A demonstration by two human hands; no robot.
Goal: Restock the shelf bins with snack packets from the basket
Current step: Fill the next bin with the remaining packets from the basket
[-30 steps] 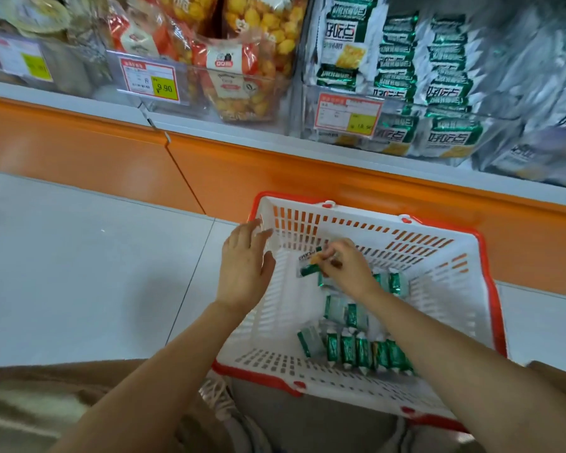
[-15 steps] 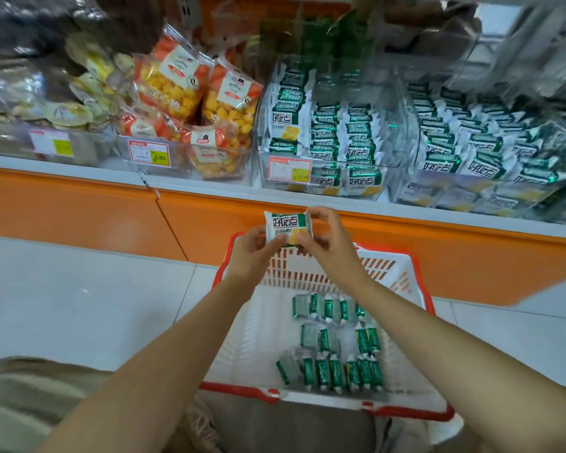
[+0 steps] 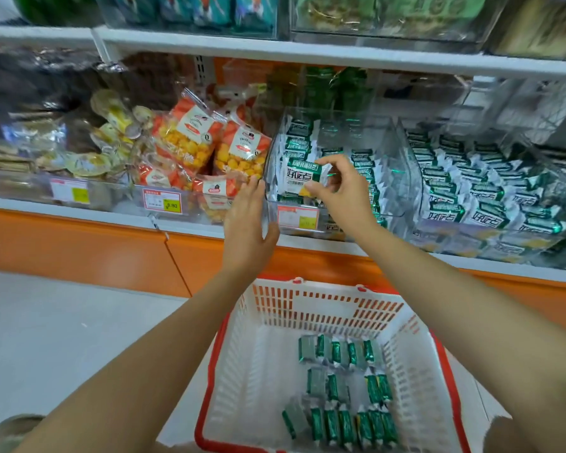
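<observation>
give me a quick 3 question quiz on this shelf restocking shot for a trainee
1. Which hand pinches the green-and-white snack packet at the clear bin? A left hand, B right hand, C both
2. True or false: more green packets lie in the red-rimmed basket.
3. Fill in: the left hand holds ____.
Key: 1 B. 2 true. 3 nothing.

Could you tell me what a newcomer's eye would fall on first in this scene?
Mid-frame, the right hand pinches a green-and-white snack packet at the front of a clear shelf bin, with the left hand open by the bin's left corner. Below, a white basket with a red rim holds more green packets.
</observation>
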